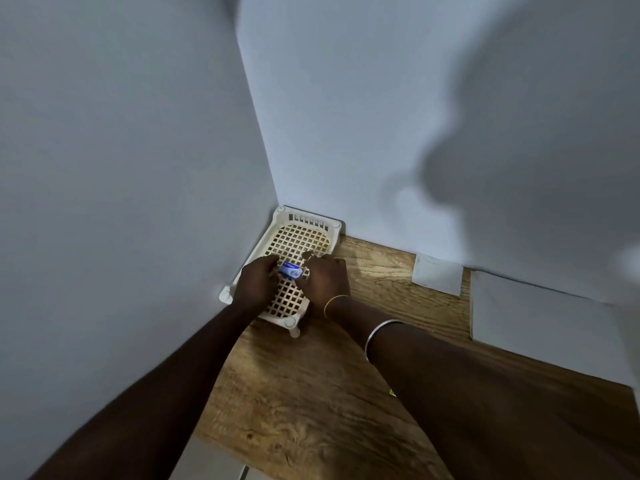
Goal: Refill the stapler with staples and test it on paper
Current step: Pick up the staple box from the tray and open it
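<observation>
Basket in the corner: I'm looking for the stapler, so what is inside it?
The basket shows a bare lattice floor. The left hand and the right hand hold a small blue box over it. No stapler shows, though the hands cover part of the floor.

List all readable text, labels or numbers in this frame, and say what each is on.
Nothing can be read.
Blue and white box, held between left hand and right hand: a line of dark print near its top edge, too small and blurred to read.
Small paper, large paper: no print visible.
Tray: no label visible.
</observation>
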{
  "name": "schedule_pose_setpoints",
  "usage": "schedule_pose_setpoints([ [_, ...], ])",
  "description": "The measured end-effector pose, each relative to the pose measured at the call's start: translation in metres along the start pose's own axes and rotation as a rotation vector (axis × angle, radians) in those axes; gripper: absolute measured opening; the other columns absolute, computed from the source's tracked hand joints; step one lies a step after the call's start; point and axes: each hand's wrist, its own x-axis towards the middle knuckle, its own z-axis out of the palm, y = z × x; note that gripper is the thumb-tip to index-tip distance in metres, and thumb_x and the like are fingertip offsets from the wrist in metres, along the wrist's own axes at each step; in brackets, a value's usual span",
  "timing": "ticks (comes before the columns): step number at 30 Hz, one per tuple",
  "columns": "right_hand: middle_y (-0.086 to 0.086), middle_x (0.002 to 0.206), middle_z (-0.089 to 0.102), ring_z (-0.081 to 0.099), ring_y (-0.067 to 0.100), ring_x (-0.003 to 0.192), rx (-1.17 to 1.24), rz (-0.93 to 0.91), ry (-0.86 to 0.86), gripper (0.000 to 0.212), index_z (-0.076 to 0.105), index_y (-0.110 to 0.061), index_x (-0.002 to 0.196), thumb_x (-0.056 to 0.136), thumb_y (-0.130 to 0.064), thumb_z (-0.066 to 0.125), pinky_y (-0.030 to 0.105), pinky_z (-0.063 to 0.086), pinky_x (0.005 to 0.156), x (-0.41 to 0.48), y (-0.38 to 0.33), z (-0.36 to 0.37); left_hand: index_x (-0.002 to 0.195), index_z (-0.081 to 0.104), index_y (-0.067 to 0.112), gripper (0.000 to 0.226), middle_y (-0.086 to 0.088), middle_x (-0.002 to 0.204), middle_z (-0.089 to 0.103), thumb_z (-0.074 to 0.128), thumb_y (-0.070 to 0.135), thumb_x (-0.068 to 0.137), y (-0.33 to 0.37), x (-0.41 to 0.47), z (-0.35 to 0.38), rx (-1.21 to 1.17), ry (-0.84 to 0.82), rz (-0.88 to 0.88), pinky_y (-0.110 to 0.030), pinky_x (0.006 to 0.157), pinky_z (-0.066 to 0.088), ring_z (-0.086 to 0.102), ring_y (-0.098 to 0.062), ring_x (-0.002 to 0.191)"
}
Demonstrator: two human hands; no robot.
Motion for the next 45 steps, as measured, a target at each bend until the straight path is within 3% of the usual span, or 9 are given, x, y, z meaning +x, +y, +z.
schedule_pose_setpoints([
  [9,0.007,0.099,0.075,0.067,0.029,0.098,0.089,0.014,0.058,0.028,0.072,-0.017,0.106,0.084,-0.034,0.067,0.042,0.045,0.095,-0.002,0.003,0.0,0.128,0.067,0.003,0.041,-0.015,0.124,0.071,0.066,-0.005,0.088,0.015,-0.01,-0.004,-0.106,0.082,0.072,-0.036,0.104,0.048,0.067,-0.029,0.115],
  [13,0.005,0.114,0.074,0.07,0.02,0.103,0.425,0.059,0.082,0.044,0.065,-0.016,0.126,0.083,-0.022,0.075,0.036,0.056,0.092,-0.024,0.004,-0.026,0.128,0.068,0.007,0.038,-0.007,0.122,0.072,0.073,0.005,0.09,0.03,-0.031,-0.009,-0.284,0.132,0.062,-0.033,0.096,0.054,0.068,-0.018,0.109],
  [17,-0.003,0.106,0.075,0.072,0.004,0.093,0.681,0.071,0.113,0.043,0.064,-0.02,0.121,0.08,-0.017,0.08,0.032,0.061,0.083,-0.063,0.01,-0.058,0.124,0.071,0.014,0.036,-0.002,0.117,0.072,0.077,0.015,0.089,0.045,-0.063,-0.006,-0.507,0.109,0.016,-0.029,0.088,0.058,0.069,-0.014,0.105],
  [21,-0.009,0.103,0.076,0.073,0.006,0.091,0.805,0.142,0.097,0.046,0.065,-0.028,0.117,0.076,-0.018,0.084,0.032,0.061,0.083,-0.116,0.022,-0.086,0.118,0.073,0.017,0.036,0.001,0.109,0.077,0.082,0.012,0.083,0.062,-0.111,0.008,-0.718,-0.009,0.009,-0.033,0.087,0.059,0.073,-0.015,0.101],
  [26,-0.017,0.1,0.075,0.073,0.002,0.091,0.756,0.219,0.095,0.044,0.065,-0.042,0.109,0.074,-0.027,0.086,0.032,0.062,0.078,-0.182,0.036,-0.111,0.117,0.069,0.013,0.04,-0.007,0.109,0.078,0.084,0.009,0.081,0.086,-0.172,0.034,-0.971,-0.119,0.002,-0.036,0.088,0.059,0.075,-0.025,0.103],
  [32,-0.007,0.104,0.076,0.075,0.011,0.093,0.881,0.314,0.196,0.043,0.068,-0.031,0.11,0.072,-0.027,0.089,0.035,0.063,0.079,-0.229,0.036,-0.125,0.114,0.054,0.007,0.043,-0.019,0.112,0.075,0.082,0.002,0.081,0.106,-0.21,0.054,-1.216,-0.151,-0.055,-0.041,0.09,0.059,0.072,-0.036,0.107],
  [45,-0.002,0.102,0.077,0.075,0.017,0.093,0.941,0.359,0.258,0.042,0.069,-0.024,0.109,0.072,-0.025,0.089,0.046,0.063,0.077,-0.253,0.036,-0.155,0.101,0.061,0.007,0.025,-0.019,0.105,0.074,0.078,0.002,0.083,0.131,-0.213,0.056,-1.223,-0.13,0.069,-0.036,0.083,0.059,0.073,-0.035,0.102],
])
